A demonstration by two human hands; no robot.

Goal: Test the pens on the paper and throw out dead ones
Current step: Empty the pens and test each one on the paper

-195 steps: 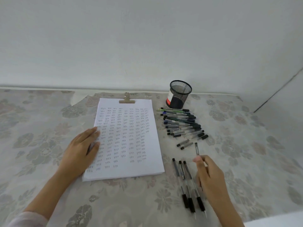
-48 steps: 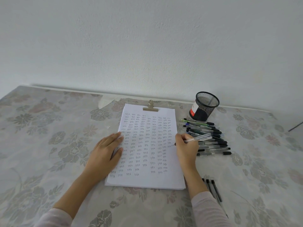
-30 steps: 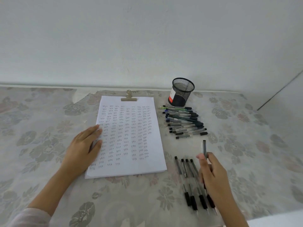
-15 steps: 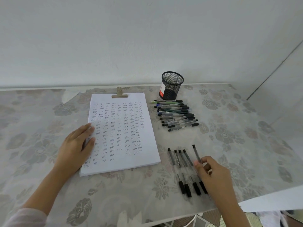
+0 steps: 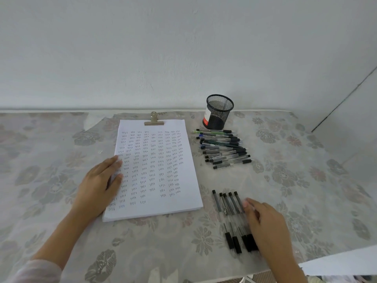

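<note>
At front edge of the tabletop [image 5: 295, 180], right hand [image 5: 269, 227], grip unclear, is touching five sorted pens [image 5: 226, 203]; flat left hand [image 5: 98, 186] is pressing paper [image 5: 159, 160]; pile [image 5: 223, 149] is probably waiting.

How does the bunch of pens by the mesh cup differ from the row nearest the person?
The far pile lies crosswise, overlapping; the near row lies lengthwise, side by side. The far pile holds many pens, some green or blue; the near row has five, black and clear. The far pile sits untouched by the mesh cup; the right hand touches the near row. Both lie right of the paper.
</note>
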